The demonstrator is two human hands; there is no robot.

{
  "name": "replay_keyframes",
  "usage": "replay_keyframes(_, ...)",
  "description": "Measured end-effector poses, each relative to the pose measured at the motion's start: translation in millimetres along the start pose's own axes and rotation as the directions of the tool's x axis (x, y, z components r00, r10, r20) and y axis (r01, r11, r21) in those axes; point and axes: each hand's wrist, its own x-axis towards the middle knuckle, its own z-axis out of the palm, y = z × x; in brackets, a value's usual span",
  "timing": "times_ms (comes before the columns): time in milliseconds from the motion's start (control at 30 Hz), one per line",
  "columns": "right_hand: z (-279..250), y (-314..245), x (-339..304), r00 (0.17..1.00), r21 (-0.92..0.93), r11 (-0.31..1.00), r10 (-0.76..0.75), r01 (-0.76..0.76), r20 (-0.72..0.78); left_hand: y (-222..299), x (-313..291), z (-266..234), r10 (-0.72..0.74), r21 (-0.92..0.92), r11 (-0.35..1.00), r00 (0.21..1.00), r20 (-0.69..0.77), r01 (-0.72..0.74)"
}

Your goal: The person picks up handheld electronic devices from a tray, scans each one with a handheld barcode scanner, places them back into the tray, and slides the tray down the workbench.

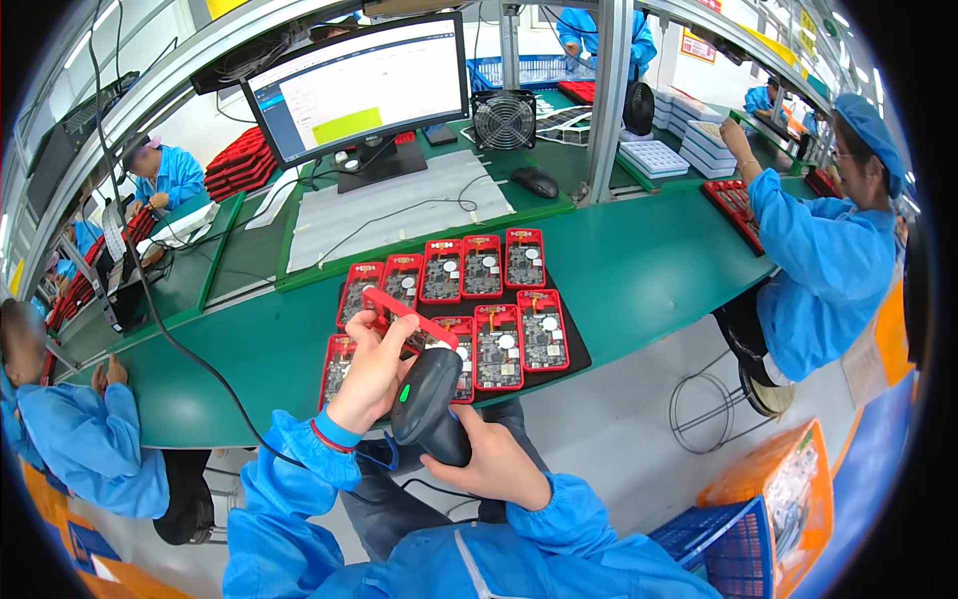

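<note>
My left hand (367,377) is closed on a red device housing (424,324), tilted up above the table so that its edge faces me. A black handheld barcode scanner (427,394) with a lit green light is in my right hand (496,461), fingers wrapped round its grip. The scanner's head is right up by the housing; I cannot tell whether they touch. Beyond and beneath them, several red housings with exposed circuit boards (482,270) lie in two rows on a black mat (577,349). My left hand and the scanner hide part of the near row.
Behind the rows stand a monitor (359,85), a small fan (503,120) and a mouse (535,182). A cable crosses the green table (639,265) on the left. Co-workers sit at left (90,429) and right (828,250). A blue crate (733,549) is at lower right.
</note>
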Motion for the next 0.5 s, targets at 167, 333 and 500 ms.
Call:
replay_keyframes(167, 0.4, 7.5, -1.7, 0.999, -0.034, 0.998, -0.045, 0.044, -0.014, -8.7, 3.2, -5.1, 0.001, 0.03, 1.0, 1.0, -0.024, -0.001)
replay_keyframes(333, -9.6, 7.8, -6.6, 0.993, 0.046, 0.999, 0.006, -0.011, 0.114, -2.6, 5.8, -15.2, -0.048, 0.256, 0.966, 0.999, 0.018, 0.042)
replay_keyframes(500, -48.5, 22.9, -24.1, 0.879, 0.568, 0.784, -0.06, -0.252, 0.473, 5.3, -4.1, -15.5, 0.188, 0.891, -0.073, 0.872, 0.453, -0.447)
